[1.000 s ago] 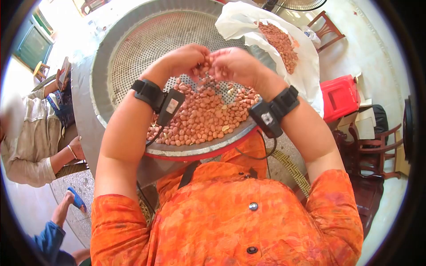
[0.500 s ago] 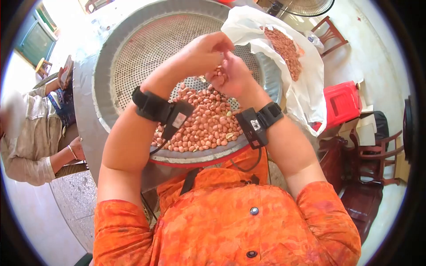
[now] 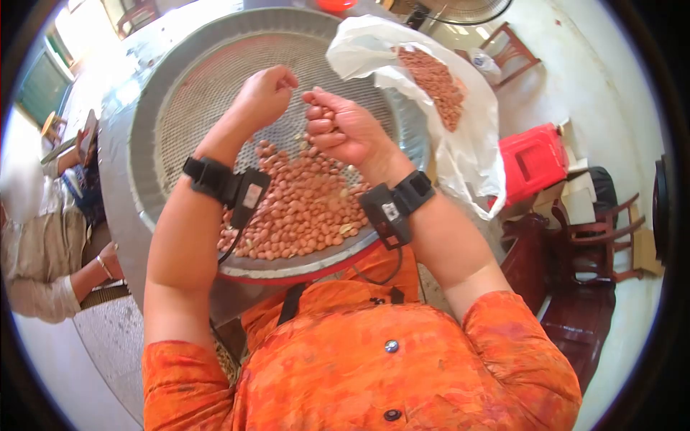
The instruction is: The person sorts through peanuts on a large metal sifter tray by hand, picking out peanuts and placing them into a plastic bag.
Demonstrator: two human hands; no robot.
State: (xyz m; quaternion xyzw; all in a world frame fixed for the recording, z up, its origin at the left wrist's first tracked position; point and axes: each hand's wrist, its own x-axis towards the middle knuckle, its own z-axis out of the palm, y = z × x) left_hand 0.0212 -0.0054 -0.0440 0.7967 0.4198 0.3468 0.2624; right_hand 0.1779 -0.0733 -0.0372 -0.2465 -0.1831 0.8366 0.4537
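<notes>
A round grey tray (image 3: 140, 154) with a perforated bottom holds a heap of reddish-brown peanuts (image 3: 298, 201) in its near half. Over the middle of the tray is my left hand (image 3: 266, 95), its fingers curled together; what they hold, if anything, is too small to make out. My right hand (image 3: 343, 128) is closed around several peanuts, with some showing between thumb and fingers. A small gap separates the two hands, and both are above the heap's far edge.
A white plastic bag (image 3: 471, 154) with more reddish nuts lies open against the tray's right side. Beyond it are a red container (image 3: 532, 164), wooden chairs and a fan (image 3: 471, 8). Another person sits at the left, a braceleted hand (image 3: 108, 262) near the table.
My hands were together over the tray and have now come apart, the left one to the left. The whole view has shifted somewhat, moving the tray leftward in it.
</notes>
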